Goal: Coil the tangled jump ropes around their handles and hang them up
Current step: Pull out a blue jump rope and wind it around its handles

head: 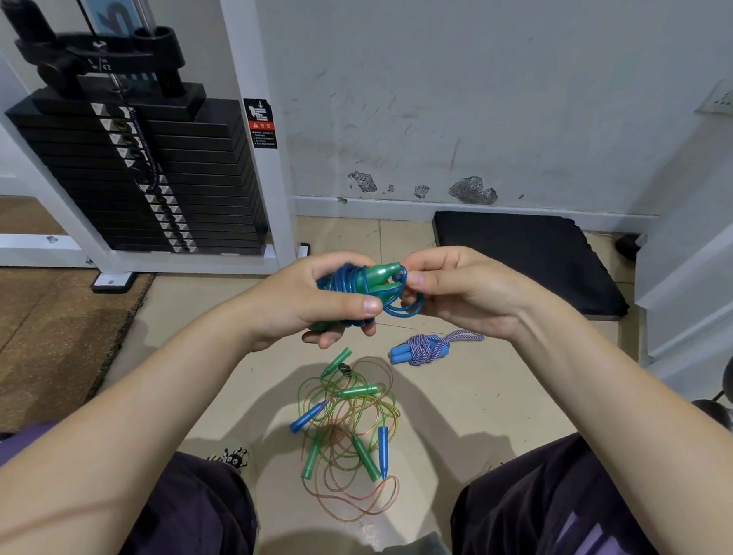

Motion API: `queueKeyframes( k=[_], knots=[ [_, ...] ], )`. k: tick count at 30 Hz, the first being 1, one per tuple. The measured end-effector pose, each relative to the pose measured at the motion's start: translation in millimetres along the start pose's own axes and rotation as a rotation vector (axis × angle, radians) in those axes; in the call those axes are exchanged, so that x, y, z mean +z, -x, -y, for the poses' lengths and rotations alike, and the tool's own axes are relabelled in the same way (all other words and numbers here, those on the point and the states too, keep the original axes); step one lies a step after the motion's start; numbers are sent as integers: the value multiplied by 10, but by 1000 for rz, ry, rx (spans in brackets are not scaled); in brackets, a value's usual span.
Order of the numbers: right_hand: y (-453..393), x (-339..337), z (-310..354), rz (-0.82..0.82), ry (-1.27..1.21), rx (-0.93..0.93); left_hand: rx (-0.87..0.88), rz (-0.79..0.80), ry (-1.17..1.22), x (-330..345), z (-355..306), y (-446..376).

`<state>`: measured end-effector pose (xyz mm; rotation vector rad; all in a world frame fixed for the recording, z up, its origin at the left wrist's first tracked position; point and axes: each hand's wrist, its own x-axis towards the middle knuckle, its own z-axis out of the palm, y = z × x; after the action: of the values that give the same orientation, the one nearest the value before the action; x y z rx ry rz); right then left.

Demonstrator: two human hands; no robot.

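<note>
Head view, looking down past both forearms to the floor; my left hand grips a bundle of blue rope wound around green handles, thumb lying across the front of the coil, fingers curled under it; my right hand pinches the loose end loop of that same blue rope just beside the handle tips, fingertips tucked in toward the bundle; both hands raised above the floor, in front of my knees. Below them, on the tile between my legs, a tangled heap of thin green and orange ropes with several green handles and two blue handles scattered through it; none of it coiled. Just right of and beyond the heap, apart from it, lies a finished purple-and-white braided rope wrapped around its pale blue handles, one loop trailing right. Weight stack in a white frame stands at upper left against the wall; black mat lies on the floor by the wall at right; dark trousers at the bottom edge.
</note>
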<state>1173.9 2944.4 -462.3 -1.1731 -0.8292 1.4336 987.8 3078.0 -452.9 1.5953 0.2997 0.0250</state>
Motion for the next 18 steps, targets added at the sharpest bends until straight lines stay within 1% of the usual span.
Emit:
queueKeyframes(
  k=[3,5,12,18],
  knots=[
    [0,22,-15,112,-66,25,19,30,-11,14,-18,6],
    [-1,43,-30,139,-132,32,29,54,-10,10,-35,14],
    [-36,93,-71,89,-191,42,12,22,-30,-29,-25,17],
    [-61,76,-52,-20,-104,-7,-6,-61,-40,-67,-8,18]
  ],
)
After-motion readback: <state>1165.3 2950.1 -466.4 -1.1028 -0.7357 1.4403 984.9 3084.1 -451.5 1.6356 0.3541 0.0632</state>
